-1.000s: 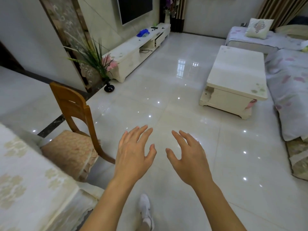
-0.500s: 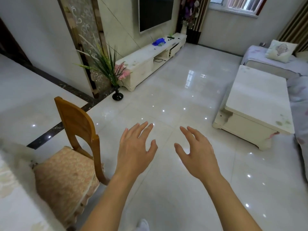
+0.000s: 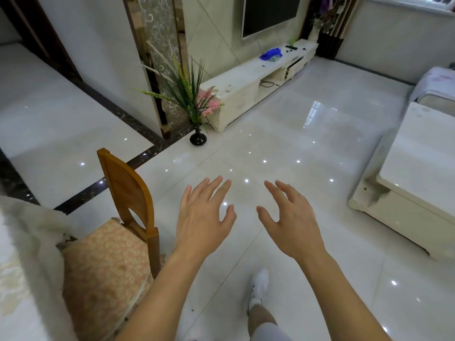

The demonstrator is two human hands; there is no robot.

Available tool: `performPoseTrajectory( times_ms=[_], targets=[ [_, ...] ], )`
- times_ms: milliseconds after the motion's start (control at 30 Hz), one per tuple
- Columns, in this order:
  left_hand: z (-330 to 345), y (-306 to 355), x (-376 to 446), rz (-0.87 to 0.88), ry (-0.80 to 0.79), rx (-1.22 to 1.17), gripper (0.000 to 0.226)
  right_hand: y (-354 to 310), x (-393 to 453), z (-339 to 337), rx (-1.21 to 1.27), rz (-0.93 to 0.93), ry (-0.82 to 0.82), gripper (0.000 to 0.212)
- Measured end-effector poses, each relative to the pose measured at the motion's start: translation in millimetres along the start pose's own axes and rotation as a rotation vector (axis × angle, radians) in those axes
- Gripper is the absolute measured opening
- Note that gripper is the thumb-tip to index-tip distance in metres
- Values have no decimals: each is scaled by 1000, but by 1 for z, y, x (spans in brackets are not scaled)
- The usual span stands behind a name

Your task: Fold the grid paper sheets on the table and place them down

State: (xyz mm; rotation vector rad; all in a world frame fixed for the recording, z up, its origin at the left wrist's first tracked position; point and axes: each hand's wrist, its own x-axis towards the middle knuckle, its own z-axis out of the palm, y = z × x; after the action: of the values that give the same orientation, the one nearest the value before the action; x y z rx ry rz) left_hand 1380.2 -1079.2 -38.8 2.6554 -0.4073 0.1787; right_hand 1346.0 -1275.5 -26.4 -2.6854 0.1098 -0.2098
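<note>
We're at the approach step, by our read — both hands held out over the floor (image 3: 283, 148), left hand (image 3: 203, 217) and right hand (image 3: 291, 222) w/ fingers spread and relaxed, holding nothing, and no grid paper anywhere in view. The cloth-covered surface (image 3: 22, 254) shows only at the left edge beside the chair (image 3: 128, 193), so the sheets are prob. on a part of it we can't see. Next move needs a turn left toward that surface, finding a sheet, then getting both hands on its edges — the fold itself isn't begun.
</note>
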Motion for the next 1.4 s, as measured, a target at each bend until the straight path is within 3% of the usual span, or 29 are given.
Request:
performPoseTrajectory(
  times_ms=[100,500,733,1100,1400],
  targets=[
    [10,-8,34,-36,3,30,68,5,46,15,0,-46,-20,63],
    [37,-24,227,-270,95,78,62,38,280,31,18,-253,-107,67],
    [37,-44,287,-388,143,103,64,34,371,51,61,-332,-216,66],
    [34,-140,336,-559,212,67,61,-25,462,118,85,-492,-337,64],
    [1,-276,404,-674,327,43,60,-156,571,190,32,-671,-365,66]
  ],
)
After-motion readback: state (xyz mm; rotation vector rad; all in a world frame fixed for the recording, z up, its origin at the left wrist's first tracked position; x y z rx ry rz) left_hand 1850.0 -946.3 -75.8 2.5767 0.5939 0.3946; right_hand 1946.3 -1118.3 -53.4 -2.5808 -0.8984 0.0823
